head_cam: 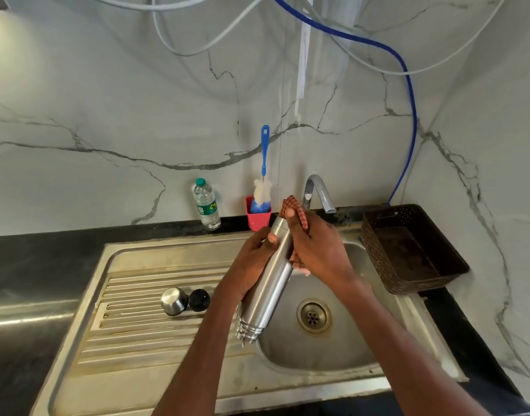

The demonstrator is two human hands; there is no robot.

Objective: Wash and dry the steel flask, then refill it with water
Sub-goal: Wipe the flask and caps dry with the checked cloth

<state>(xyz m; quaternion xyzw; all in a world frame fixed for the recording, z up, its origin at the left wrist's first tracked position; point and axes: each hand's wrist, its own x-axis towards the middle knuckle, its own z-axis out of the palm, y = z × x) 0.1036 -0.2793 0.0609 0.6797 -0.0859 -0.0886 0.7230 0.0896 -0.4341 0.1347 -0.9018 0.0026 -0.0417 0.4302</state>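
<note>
The steel flask [269, 283] is held tilted over the sink, its open threaded mouth pointing down toward me and its base up near the tap. My left hand [251, 265] grips the flask's middle from the left. My right hand [314, 250] presses a red checked cloth [293, 210] against the flask's upper end and right side. The flask's steel cup lid [174, 300] and black stopper [199, 300] rest side by side on the ribbed drainboard.
The sink basin [341, 349] with its drain [313, 316] lies below the flask. A chrome tap [317, 192] stands behind, with no water running. A plastic water bottle [206, 204], a red cup [258, 219] with a blue bottle brush [264, 166], and a brown basket [407, 250] line the counter.
</note>
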